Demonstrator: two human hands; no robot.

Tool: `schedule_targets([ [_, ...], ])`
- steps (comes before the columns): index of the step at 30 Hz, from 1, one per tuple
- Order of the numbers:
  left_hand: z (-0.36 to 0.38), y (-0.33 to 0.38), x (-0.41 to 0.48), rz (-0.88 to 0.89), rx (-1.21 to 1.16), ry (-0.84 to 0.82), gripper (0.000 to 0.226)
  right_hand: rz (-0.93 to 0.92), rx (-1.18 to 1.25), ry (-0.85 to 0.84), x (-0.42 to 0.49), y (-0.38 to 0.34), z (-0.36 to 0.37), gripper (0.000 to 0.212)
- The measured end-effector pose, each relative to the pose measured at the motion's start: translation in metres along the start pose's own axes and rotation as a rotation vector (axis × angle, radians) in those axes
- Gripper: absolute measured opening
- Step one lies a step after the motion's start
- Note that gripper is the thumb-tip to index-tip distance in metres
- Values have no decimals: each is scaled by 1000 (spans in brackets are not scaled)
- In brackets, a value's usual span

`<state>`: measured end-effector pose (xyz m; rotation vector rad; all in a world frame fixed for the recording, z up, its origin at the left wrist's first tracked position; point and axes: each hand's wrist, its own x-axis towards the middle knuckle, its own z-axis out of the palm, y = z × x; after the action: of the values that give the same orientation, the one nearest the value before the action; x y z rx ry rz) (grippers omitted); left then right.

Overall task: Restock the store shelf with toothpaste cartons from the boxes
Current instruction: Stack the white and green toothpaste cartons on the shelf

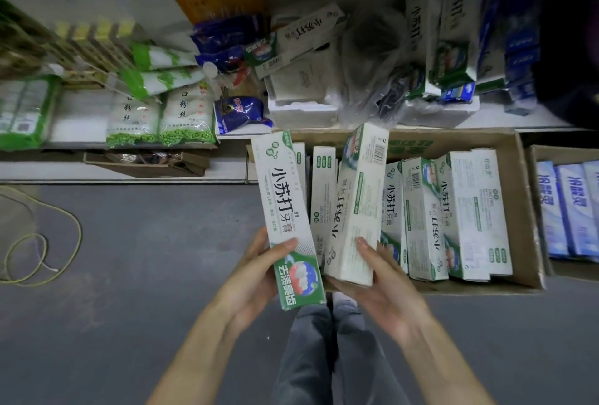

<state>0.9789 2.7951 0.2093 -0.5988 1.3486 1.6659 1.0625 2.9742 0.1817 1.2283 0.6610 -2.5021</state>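
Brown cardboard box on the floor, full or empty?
Partly full: the brown cardboard box holds green-and-white toothpaste cartons, its inner wall bare above them.

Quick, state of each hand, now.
Left hand: grips a front-facing toothpaste carton.
Right hand: grips a second toothpaste carton.

Toothpaste cartons (pixel 288 220): we see printed paperboard, smooth with a faint sheen.
Box (pixel 525 210): plain brown cardboard, matt, to our eyes.
Noodle bags (pixel 162 112): we see glossy plastic film.
Crumpled bag (pixel 369 57): thin clear plastic, wrinkled, catching light.
Foam blocks (pixel 301 114): white, matt, grainy.
Floor (pixel 146 242): we find it grey, smooth, dull.
Trousers (pixel 311 356): grey cloth.
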Motion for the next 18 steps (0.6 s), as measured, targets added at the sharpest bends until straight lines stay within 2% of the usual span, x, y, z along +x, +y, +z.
schedule_targets([
  [3, 10, 11, -17, -29, -55, -73, 53, 33, -6, -92, -19, -11, 6, 57],
  [8, 33, 29, -58, -91, -55, -163, 52, 28, -141, -99, -57, -43, 26, 52],
  [12, 51, 35, -90, -182, -86, -191, 58, -2, -256, -105, -94, -63, 46, 85],
  [14, 58, 42, -106, -202, -100, -202, 60, -24, -248, -106, -113, -73, 52, 91],
  [17, 67, 57, -129, -102, -135, -226, 55, -75, -238, -174, -143, -87, 67, 70],
  [18, 71, 64, -137, -58, -128, -243, 52, -97, -241, -200, -151, -91, 72, 68],
])
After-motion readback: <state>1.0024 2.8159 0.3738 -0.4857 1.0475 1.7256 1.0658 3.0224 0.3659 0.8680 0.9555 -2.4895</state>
